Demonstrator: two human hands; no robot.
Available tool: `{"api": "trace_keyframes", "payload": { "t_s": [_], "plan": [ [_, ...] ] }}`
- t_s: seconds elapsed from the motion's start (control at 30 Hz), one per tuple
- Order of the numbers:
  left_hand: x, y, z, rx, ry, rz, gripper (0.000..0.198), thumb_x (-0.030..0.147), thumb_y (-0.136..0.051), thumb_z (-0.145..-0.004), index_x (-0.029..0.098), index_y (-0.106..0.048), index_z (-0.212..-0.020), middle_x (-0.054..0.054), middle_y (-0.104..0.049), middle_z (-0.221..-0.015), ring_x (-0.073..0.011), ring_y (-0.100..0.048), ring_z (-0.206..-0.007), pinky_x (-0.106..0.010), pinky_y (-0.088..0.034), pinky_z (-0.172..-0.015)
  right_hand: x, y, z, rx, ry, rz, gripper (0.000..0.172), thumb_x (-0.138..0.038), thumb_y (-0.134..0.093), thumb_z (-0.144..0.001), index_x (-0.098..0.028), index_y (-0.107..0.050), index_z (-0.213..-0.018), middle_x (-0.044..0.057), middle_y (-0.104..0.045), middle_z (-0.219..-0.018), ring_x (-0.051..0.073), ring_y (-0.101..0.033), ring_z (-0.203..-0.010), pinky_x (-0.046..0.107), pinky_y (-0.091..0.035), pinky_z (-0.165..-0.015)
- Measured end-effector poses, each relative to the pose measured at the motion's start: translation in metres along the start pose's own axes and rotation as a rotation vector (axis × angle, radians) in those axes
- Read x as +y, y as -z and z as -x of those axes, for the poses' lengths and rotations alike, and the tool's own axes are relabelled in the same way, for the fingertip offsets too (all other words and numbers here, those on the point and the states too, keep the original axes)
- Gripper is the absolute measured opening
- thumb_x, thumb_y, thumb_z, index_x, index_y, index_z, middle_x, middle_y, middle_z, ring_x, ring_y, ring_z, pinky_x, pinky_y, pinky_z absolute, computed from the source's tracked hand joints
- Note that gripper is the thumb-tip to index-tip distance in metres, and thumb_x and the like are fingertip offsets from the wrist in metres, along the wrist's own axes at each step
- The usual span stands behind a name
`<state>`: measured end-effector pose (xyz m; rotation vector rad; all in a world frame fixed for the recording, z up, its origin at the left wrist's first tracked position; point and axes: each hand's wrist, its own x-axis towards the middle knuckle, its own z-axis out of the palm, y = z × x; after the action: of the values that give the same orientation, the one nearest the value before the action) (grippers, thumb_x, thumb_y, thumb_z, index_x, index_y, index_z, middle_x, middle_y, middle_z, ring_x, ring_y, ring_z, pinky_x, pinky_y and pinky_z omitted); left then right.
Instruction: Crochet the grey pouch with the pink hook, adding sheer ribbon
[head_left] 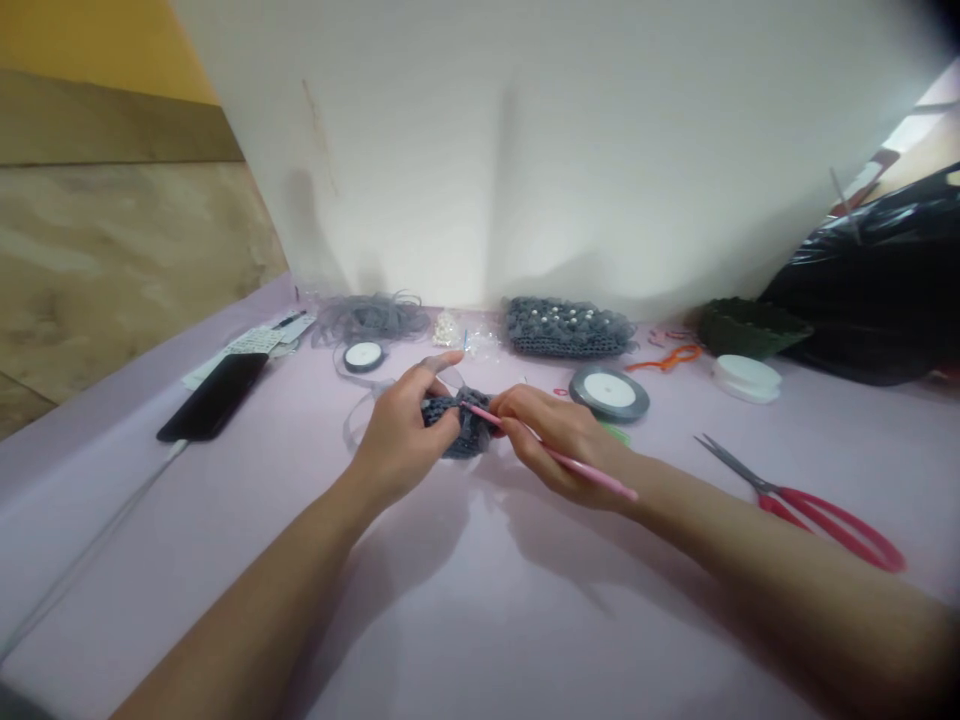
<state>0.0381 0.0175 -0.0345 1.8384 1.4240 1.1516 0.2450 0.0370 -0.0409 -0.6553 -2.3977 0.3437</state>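
Observation:
A grey crocheted piece (466,440) is held up between my hands, over the middle of the table. My left hand (405,420) grips its left side, thumb in front, with grey ribbon looped around the raised index finger. In my right hand (551,435) is a pink crochet hook (574,463), pinched near its front. The hook's tip meets the top of the piece close to my left thumb. Grey ribbon (360,415) hangs in a loop behind my left hand. My right fingertips are at the right side of the piece; how firmly they touch it is hidden.
A grey crocheted pouch with white beads (570,328) lies by the wall. Ribbon spools (609,393) lie nearby. Red-handled scissors (799,500) rest beside my right forearm. A phone (214,398) on a cable is at left. A black plastic bag (877,290) stands far right.

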Motion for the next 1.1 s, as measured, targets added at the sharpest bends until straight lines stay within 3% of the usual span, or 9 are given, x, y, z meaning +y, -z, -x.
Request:
{"api": "trace_keyframes", "payload": {
  "t_s": [0.13, 0.27, 0.43, 0.67, 0.83, 0.97, 1.1],
  "plan": [
    [0.002, -0.005, 0.002, 0.067, -0.115, -0.172, 0.053, 0.014, -0.056, -0.079, 0.023, -0.056, -0.131, 0.000, -0.057, -0.086, -0.0154, -0.055, -0.079, -0.028, -0.043, -0.074, -0.006, -0.002, -0.001, 0.021, 0.004, 0.027, 0.021, -0.026, -0.032, -0.100, -0.017, -0.050, -0.094, 0.004, -0.054, -0.081, 0.013, -0.048, -0.061, 0.026, -0.039, -0.056],
    [0.001, -0.006, 0.003, 0.075, -0.154, -0.176, 0.053, 0.012, -0.054, -0.079, 0.024, -0.055, -0.131, -0.001, -0.060, -0.090, -0.0163, -0.057, -0.083, -0.028, -0.043, -0.075, -0.009, 0.002, 0.000, -0.020, -0.090, -0.036, 0.023, -0.027, -0.032, -0.101, -0.018, -0.052, -0.093, 0.003, -0.055, -0.080, 0.012, -0.051, -0.063, 0.027, -0.040, -0.058],
    [0.003, -0.007, 0.004, 0.082, -0.190, -0.208, 0.050, 0.011, -0.053, -0.080, 0.022, -0.056, -0.129, -0.001, -0.060, -0.092, -0.0168, -0.059, -0.087, -0.028, -0.044, -0.079, -0.004, -0.008, 0.000, 0.094, 0.040, 0.082, 0.019, -0.024, -0.033, -0.100, -0.018, -0.049, -0.093, 0.004, -0.054, -0.081, 0.013, -0.049, -0.061, 0.026, -0.041, -0.055],
    [0.004, -0.017, 0.007, 0.154, -0.217, -0.248, 0.046, 0.012, -0.049, -0.086, 0.021, -0.053, -0.131, -0.006, -0.055, -0.101, -0.0186, -0.056, -0.092, -0.032, -0.046, -0.083, 0.001, -0.020, 0.002, 0.145, 0.154, 0.360, 0.020, -0.025, -0.034, -0.101, -0.020, -0.042, -0.082, 0.005, -0.052, -0.078, 0.016, -0.047, -0.064, 0.026, -0.039, -0.053],
    [0.002, -0.025, 0.011, 0.185, -0.189, -0.217, 0.052, 0.015, -0.049, -0.088, 0.025, -0.045, -0.139, -0.006, -0.049, -0.104, -0.0187, -0.054, -0.093, -0.034, -0.046, -0.084, 0.004, -0.024, 0.003, 0.156, 0.155, 0.402, 0.023, -0.024, -0.034, -0.101, -0.020, -0.043, -0.080, 0.005, -0.052, -0.076, 0.017, -0.047, -0.065, 0.028, -0.040, -0.056],
    [0.001, -0.033, 0.015, 0.163, -0.153, -0.078, 0.060, 0.016, -0.050, -0.089, 0.027, -0.036, -0.146, -0.005, -0.054, -0.104, -0.0185, -0.054, -0.096, -0.034, -0.043, -0.088, 0.009, -0.027, 0.002, 0.171, 0.146, 0.431, 0.028, -0.027, -0.033, -0.101, -0.021, -0.043, -0.076, 0.005, -0.051, -0.072, 0.017, -0.044, -0.063, 0.029, -0.038, -0.056],
    [0.005, -0.041, 0.019, 0.153, 0.044, 0.165, 0.060, 0.021, -0.056, -0.087, 0.025, -0.038, -0.144, -0.003, -0.058, -0.099, -0.0162, -0.056, -0.092, -0.031, -0.045, -0.085, 0.014, -0.027, 0.002, 0.235, 0.153, 0.461, 0.028, -0.029, -0.035, -0.102, -0.021, -0.041, -0.075, 0.003, -0.048, -0.071, 0.016, -0.041, -0.060, 0.028, -0.032, -0.053]
  ]
}}
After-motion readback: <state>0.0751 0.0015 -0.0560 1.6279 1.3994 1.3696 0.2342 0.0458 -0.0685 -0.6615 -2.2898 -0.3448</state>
